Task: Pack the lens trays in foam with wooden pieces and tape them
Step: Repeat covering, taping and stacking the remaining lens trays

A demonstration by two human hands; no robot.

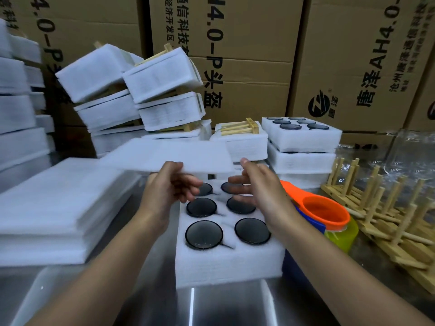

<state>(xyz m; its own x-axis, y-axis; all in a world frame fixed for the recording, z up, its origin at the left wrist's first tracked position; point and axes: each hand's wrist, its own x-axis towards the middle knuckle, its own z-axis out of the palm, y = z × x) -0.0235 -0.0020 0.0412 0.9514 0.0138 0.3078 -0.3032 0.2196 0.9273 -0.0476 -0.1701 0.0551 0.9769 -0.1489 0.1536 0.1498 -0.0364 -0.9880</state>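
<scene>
Foam lens tray lay nearest, with six dark lenses in its holes. Above its far half the left hand pinched a white foam sheet, thumb on top, other fingers loosely curled below. The right hand was just beside the sheet's right edge, fingers straight and apart; whether it touched the sheet I cannot tell. Left of the tray stood a stack of foam sheets, right of it wooden racks. Behind the tray were wrapped bundles, then cardboard boxes
</scene>
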